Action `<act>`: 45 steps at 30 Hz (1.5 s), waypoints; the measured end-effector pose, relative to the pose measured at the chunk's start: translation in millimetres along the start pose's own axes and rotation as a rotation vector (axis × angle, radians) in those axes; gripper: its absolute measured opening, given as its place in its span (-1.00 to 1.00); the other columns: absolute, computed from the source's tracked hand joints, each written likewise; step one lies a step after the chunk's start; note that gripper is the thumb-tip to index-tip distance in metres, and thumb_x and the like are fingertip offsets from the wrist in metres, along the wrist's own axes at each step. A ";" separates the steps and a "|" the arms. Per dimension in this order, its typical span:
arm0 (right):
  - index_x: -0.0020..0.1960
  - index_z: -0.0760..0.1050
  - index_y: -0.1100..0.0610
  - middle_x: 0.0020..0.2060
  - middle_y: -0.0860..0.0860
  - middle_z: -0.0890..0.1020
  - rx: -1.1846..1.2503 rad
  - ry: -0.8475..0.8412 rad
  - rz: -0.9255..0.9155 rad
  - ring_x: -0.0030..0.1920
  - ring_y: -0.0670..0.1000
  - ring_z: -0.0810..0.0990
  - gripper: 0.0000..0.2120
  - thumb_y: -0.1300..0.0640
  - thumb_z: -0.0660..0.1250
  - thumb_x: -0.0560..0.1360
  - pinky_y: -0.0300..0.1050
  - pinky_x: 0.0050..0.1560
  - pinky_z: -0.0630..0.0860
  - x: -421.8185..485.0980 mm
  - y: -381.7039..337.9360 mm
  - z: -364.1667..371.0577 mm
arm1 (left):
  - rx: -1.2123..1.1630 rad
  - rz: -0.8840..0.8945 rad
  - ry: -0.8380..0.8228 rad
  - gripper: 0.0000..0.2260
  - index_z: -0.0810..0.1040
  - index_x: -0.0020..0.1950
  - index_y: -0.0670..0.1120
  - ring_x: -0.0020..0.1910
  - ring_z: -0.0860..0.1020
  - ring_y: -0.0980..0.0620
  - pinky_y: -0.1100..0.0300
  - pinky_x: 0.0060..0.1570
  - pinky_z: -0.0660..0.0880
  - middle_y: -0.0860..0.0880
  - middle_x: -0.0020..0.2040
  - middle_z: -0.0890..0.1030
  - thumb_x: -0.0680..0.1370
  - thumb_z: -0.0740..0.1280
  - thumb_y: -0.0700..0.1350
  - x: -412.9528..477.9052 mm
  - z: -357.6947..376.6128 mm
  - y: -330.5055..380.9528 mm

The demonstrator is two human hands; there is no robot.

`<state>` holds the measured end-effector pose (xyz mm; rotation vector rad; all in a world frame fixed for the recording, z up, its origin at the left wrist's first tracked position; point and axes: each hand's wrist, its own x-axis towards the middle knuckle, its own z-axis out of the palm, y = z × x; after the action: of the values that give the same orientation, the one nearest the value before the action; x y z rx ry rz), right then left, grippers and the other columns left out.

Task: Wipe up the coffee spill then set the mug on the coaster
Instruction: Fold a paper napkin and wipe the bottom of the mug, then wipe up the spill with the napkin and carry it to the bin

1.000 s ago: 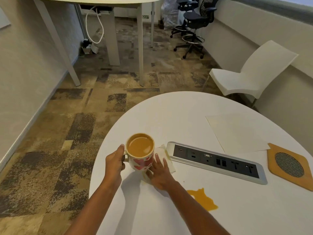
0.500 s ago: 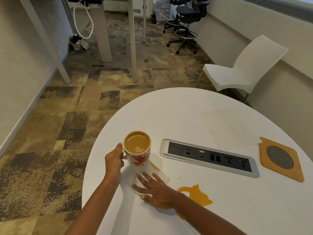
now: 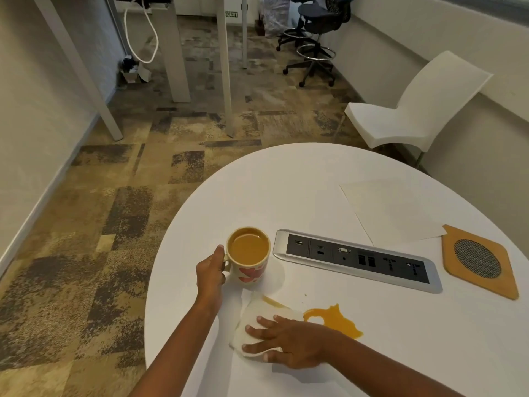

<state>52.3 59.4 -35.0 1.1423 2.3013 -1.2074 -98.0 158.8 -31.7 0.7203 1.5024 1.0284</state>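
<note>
A white mug point(image 3: 249, 257) with red marks, full of coffee, stands near the left edge of the round white table point(image 3: 286, 181). My left hand point(image 3: 211, 271) grips its handle. A white tissue point(image 3: 257, 313) with a brown stain lies flat in front of the mug. My right hand point(image 3: 283, 340) presses on it with fingers spread. An orange-brown coffee spill point(image 3: 336, 320) lies just right of the tissue. The wooden coaster point(image 3: 478, 262) with a grey mesh centre sits at the table's right edge.
A silver and black power socket strip point(image 3: 357, 259) is set into the table between mug and coaster. A pale sheet of paper point(image 3: 392, 210) lies behind it. A white chair point(image 3: 412, 107) stands beyond the table, with desk legs point(image 3: 226, 67) and an office stool point(image 3: 315, 50) farther back.
My right hand has dragged the tissue from beside the mug toward me and toward the spill. The mug, held by my left hand, has stayed in place.
</note>
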 end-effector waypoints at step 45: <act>0.47 0.15 0.11 0.50 0.07 0.16 0.207 0.814 0.698 0.52 0.06 0.04 -0.57 0.04 -0.05 0.63 0.05 0.48 0.12 -48.9 42.3 -6.8 | 1.031 0.569 0.090 -0.64 0.48 0.15 -0.21 0.15 0.51 -0.31 -0.16 0.07 0.49 -0.33 0.16 0.53 0.56 0.03 -0.03 -26.4 -44.4 -76.4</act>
<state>116.4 53.8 -26.2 2.5975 1.8884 -0.7760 -128.8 93.1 -88.5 1.9230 1.9386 0.6108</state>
